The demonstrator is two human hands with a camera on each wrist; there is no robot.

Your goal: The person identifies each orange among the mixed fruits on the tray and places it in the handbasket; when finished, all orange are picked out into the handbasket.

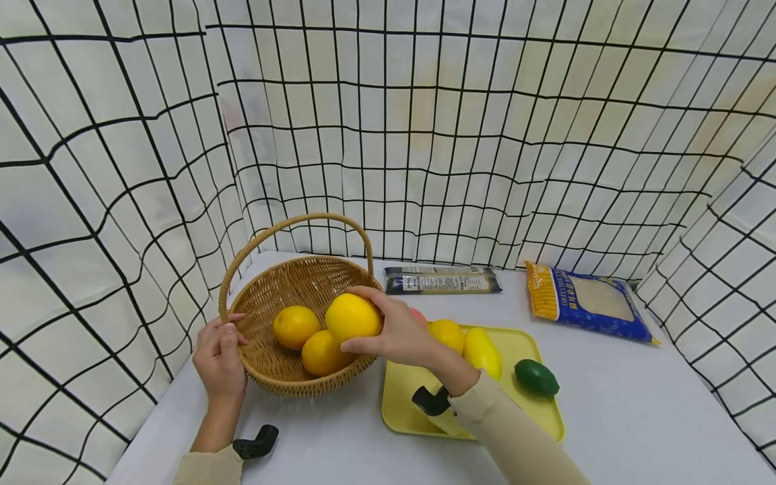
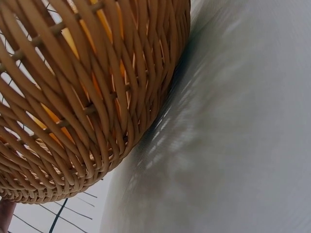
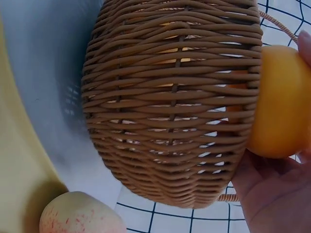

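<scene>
A wicker basket (image 1: 285,387) with an arched handle stands at the left, tilted towards me. My left hand (image 1: 221,360) grips its left rim near the handle's foot; in the left wrist view the woven side (image 2: 97,87) hides most of that hand. Two oranges (image 1: 296,327) lie inside the basket. My right hand (image 1: 403,330) holds another yellow-orange orange (image 1: 353,318) between thumb and fingers, over the right rim. In the right wrist view this orange (image 3: 282,102) is just beyond the rim, partly hidden by the wickerwork.
Right of the basket, a yellow tray (image 1: 400,417) holds a round yellow fruit (image 1: 446,334), a yellow pear-shaped fruit (image 1: 483,353) and a dark green avocado (image 1: 536,377). A speckled peach (image 3: 77,216) is partly visible. Behind lie a dark flat packet (image 1: 442,280) and a blue-yellow pasta bag (image 1: 591,303).
</scene>
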